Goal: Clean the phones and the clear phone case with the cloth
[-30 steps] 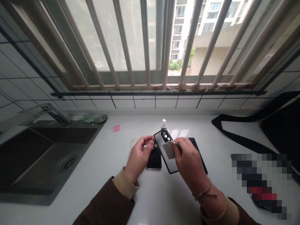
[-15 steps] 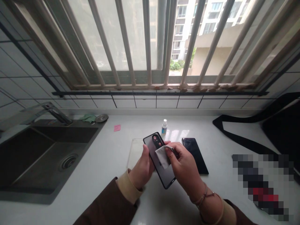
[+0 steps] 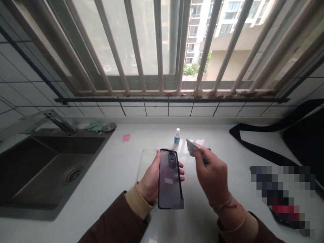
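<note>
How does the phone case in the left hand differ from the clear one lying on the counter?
The dark phone case is smoky and black-rimmed, while the clear case is nearly see-through. The dark case is held up in the left hand, but the clear case lies flat on the white counter, partly hidden behind that hand. Both are slim phone-shaped rectangles.

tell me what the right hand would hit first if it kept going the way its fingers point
Probably the small spray bottle: the right hand, pinching a wipe, points up-left toward it. Depth is unclear.
</note>
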Demonstrator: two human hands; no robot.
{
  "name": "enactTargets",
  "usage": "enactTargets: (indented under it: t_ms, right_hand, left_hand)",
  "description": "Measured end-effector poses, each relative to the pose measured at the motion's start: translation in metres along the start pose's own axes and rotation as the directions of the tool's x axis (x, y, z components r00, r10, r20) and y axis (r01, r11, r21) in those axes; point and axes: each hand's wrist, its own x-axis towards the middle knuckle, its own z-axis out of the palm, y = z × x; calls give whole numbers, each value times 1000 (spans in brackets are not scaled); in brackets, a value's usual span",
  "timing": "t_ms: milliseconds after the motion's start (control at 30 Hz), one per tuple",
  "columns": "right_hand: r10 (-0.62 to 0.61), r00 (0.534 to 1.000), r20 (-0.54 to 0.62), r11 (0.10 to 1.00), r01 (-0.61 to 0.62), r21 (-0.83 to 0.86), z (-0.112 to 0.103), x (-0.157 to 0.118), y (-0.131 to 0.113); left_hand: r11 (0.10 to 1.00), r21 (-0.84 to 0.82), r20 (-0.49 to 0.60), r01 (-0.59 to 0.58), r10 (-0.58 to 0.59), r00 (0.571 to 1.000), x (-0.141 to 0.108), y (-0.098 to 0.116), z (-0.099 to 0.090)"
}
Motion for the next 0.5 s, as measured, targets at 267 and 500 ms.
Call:
enactTargets:
  t_ms: [267,500]
  right_hand:
    - [-508,814,281,850,526,12,24,-19,-8]
    - [-467,857,216,883,465,63,25,-24,-10]
  left_hand:
    - [992,64,43,-113,111,993,9,-25,-2]
    - [994,83,69,-66,61,996,8,-20,-6]
